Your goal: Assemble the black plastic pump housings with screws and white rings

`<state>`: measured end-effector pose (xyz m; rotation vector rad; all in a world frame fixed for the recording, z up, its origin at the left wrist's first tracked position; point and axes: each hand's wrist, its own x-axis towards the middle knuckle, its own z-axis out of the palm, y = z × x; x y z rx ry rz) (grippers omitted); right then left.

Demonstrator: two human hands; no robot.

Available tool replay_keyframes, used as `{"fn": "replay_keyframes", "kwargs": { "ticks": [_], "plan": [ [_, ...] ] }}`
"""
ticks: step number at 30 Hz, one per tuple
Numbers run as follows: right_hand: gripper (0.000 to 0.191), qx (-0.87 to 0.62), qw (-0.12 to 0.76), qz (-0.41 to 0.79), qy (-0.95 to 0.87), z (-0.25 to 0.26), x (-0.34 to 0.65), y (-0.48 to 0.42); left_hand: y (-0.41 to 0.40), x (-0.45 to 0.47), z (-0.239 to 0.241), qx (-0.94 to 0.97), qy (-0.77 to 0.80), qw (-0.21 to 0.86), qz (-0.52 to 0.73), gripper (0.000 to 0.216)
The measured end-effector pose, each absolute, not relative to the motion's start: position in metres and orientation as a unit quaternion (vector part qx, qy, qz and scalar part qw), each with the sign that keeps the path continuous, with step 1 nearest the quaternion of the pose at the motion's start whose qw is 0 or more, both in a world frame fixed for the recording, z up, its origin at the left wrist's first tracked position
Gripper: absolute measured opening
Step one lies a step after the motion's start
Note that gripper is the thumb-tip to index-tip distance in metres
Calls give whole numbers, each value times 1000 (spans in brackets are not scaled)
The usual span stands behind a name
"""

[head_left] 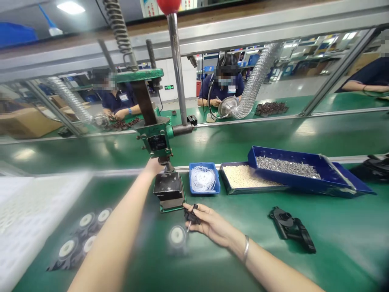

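The right hand pinches a black part near the press, likely sideways to leave its pin clear, while the half-hidden left hand's grip I cannot tell.

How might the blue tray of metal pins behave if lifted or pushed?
The blue tray would likely feel heavy: metal pins cover much of its floor. Those loose-looking pins might slide if tilted. It appears to rest on the tray of cream pieces, so pushing could rock it.
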<state>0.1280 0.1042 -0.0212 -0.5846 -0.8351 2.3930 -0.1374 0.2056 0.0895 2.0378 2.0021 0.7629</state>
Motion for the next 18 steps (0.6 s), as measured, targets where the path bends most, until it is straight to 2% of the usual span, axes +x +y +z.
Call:
{"fn": "replay_keyframes", "kwargs": {
  "ticks": [4, 6, 8, 10, 18],
  "plan": [
    [33, -225, 299, 872, -316, -23, 137, 103, 172, -133, 99, 685, 692, 120, 195, 35],
    [38, -229, 315, 866, -315, -24, 142, 104, 152, -127, 99, 716, 666, 140, 155, 50],
    [40, -228, 319, 865, -313, -25, 145, 105, 137, -120, 96, 749, 635, 147, 123, 74],
    [39, -222, 315, 868, -313, -26, 147, 106, 130, -113, 91, 766, 619, 136, 104, 86],
    [35, -201, 306, 876, -315, -22, 148, 106, 134, -103, 83, 759, 640, 84, 83, 82]
  ]
}}
